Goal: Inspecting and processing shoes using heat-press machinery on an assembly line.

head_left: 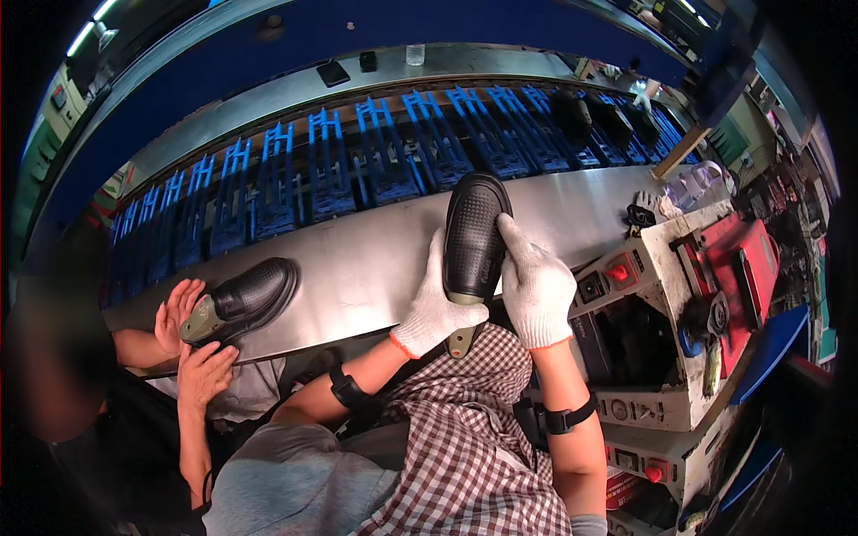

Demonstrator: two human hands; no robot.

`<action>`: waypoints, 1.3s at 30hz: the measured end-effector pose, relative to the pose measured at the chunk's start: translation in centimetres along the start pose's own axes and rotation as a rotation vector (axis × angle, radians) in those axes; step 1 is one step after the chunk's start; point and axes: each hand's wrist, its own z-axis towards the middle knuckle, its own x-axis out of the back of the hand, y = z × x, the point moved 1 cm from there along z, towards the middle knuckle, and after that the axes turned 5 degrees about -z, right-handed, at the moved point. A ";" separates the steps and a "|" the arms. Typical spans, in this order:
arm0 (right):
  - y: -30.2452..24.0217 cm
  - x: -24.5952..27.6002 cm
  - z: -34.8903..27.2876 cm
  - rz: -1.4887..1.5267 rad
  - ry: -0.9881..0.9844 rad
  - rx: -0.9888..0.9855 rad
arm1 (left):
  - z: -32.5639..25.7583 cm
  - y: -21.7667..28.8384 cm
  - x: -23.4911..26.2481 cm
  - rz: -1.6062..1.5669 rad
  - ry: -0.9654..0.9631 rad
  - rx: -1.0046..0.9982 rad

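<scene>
A black shoe (475,234) with a dotted, textured upper is tilted up in front of me, over the near edge of the metal bench. An olive shoe last (460,341) sticks out of its heel end. My left hand (436,313), in a white knit glove with an orange cuff, is closed round the heel end, with its fingers along the left side. My right hand (540,293), gloved alike, grips the right side, one finger stretched along the upper's edge and the others curled. Its fingertips are partly hidden.
A co-worker's bare hands (204,373) handle another black shoe (255,293) on a last, on the metal bench (357,286) to my left. Blue racks (375,152) run behind the bench. Off-white machine boxes with red switches (618,272) stand close on my right.
</scene>
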 end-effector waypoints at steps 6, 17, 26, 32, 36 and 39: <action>-1.4 -0.6 1.1 0.066 0.032 0.053 | -0.3 -0.1 0.0 0.141 -0.011 -0.020; -4.7 -1.3 2.7 0.150 0.084 0.134 | -1.3 1.5 4.0 0.050 0.075 -0.041; -11.6 -1.6 5.8 -0.064 0.079 0.447 | -3.4 5.7 6.7 0.006 0.087 -0.108; -11.2 -0.7 4.5 0.080 0.197 0.378 | -3.5 5.9 7.0 -0.188 0.074 -0.079; -11.5 -0.6 4.6 -0.058 0.077 0.376 | -3.6 5.6 6.8 -0.057 0.037 -0.135; -11.0 -0.4 4.6 0.021 0.118 0.320 | -3.7 5.3 6.5 -0.087 0.035 -0.114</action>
